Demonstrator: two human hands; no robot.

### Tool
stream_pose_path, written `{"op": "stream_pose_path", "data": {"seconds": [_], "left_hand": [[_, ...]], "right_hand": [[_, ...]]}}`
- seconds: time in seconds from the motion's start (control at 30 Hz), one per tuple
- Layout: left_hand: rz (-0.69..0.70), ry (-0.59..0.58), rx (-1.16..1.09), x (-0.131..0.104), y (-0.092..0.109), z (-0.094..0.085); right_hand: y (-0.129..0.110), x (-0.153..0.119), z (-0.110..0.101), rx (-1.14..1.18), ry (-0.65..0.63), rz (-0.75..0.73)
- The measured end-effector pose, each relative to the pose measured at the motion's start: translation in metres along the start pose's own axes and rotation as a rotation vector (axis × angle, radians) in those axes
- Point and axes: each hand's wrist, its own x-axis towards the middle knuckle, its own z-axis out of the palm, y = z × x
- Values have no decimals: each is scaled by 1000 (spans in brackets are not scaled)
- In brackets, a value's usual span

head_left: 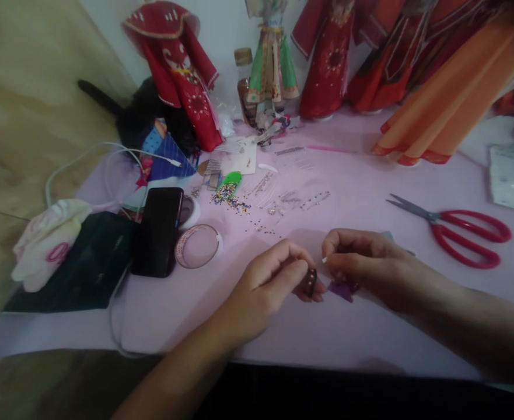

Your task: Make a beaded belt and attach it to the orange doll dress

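My left hand (274,277) is closed, with thumb and forefinger pinching a small dark strip with pale dots (311,282). Just to its right, my right hand (366,259) is also closed, and a tiny white bit (324,260) shows at its fingertips; its kind is too small to tell. A purple piece (343,290) sticks out below the right fingers, partly hidden by them. Both hands are above the front of the table, their fingertips a small gap apart. Beyond them lie scattered coloured beads (230,195) around a green scoop-like holder (234,179).
Red-handled scissors (471,233) lie at the right. To the left are tape rolls (199,246), a black phone (158,232), a white cable (103,146) and a dark pouch (94,262). Dressed dolls (333,64) and a bottle (245,87) stand along the back.
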Motion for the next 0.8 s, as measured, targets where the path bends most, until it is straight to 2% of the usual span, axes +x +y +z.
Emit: {"op": "stream_pose_path", "data": {"seconds": [0.1,0.27,0.4,0.6,0.8], "left_hand": [[-18,15,-24,0,-1,0],[31,-3,29,0,-3,-1],[33,-24,86,1,-3,-2],[15,-76,54,2,-5,-2],[4,-56,74,1,-3,0]], "right_hand": [[0,0,0,0,2,-9],[3,0,-3,-13,-42,-16],[-1,0,1,-100,-83,-46],[-6,-1,8,-222,-151,-102],[-4,0,8,-263,-161,-122]]}}
